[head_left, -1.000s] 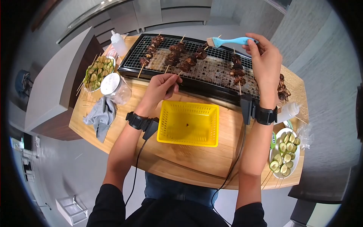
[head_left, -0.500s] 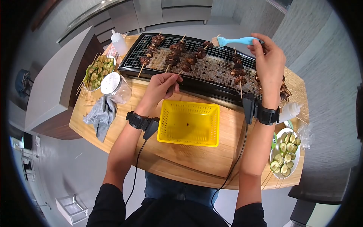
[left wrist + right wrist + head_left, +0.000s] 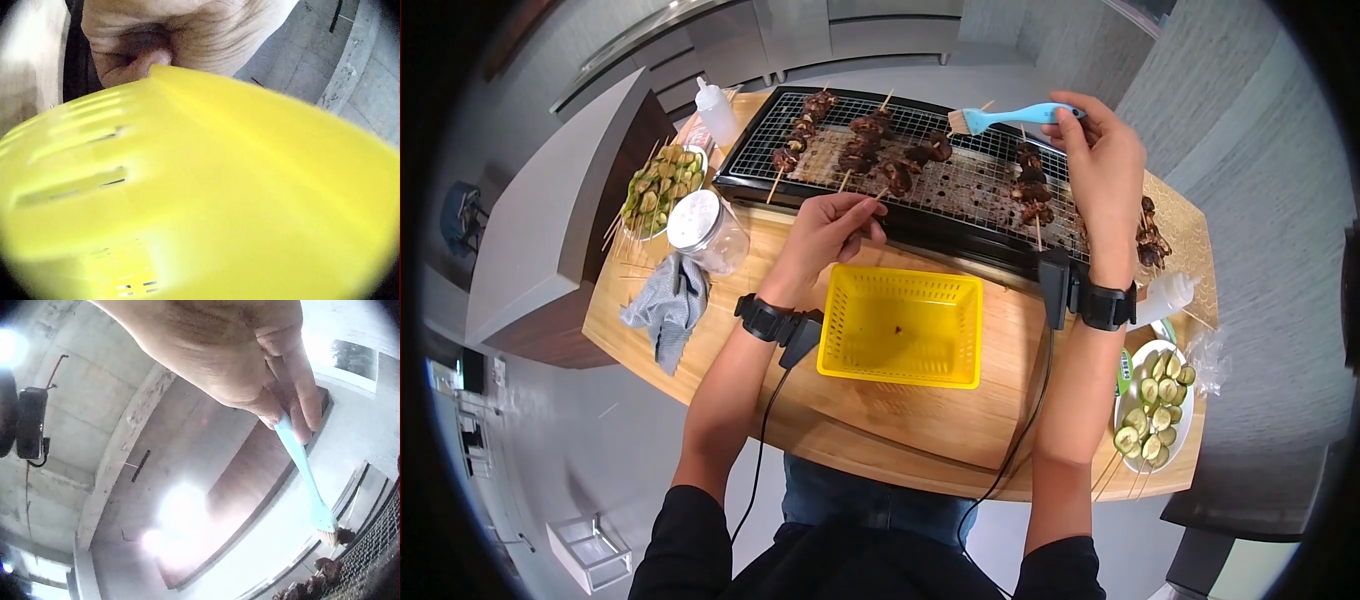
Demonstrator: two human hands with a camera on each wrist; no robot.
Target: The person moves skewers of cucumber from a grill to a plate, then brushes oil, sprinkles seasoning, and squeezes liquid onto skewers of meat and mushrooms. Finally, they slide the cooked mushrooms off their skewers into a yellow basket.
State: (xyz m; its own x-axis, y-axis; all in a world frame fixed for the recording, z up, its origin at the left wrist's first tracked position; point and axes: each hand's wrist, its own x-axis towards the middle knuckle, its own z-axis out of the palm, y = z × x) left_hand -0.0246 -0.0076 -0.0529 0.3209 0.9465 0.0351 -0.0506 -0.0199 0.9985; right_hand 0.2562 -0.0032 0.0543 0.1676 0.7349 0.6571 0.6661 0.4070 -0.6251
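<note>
In the head view, the left hand (image 3: 830,235) pinches the near end of a meat skewer (image 3: 917,155) lying slantwise on the grill (image 3: 975,175). The right hand (image 3: 1105,165) grips the handle of a light blue brush (image 3: 1020,114), its bristles at the skewer's far end. In the right wrist view the brush (image 3: 300,459) slants down from the fingers, bristles beside dark meat. A yellow basket (image 3: 206,187) fills most of the left wrist view and hides much of what the left hand touches.
More meat skewers (image 3: 1030,185) lie on the grill. The yellow basket (image 3: 900,372) stands before it. At the left are a jar (image 3: 722,245), a cloth (image 3: 668,310) and a plate of vegetable skewers (image 3: 662,195); at the right, a squeeze bottle (image 3: 1165,298) and cucumber skewers (image 3: 1152,415).
The brush has shifted slightly back and forth with the right hand near the skewer's far end. The pinched skewer's meat pieces have turned a little; the left hand has barely moved.
</note>
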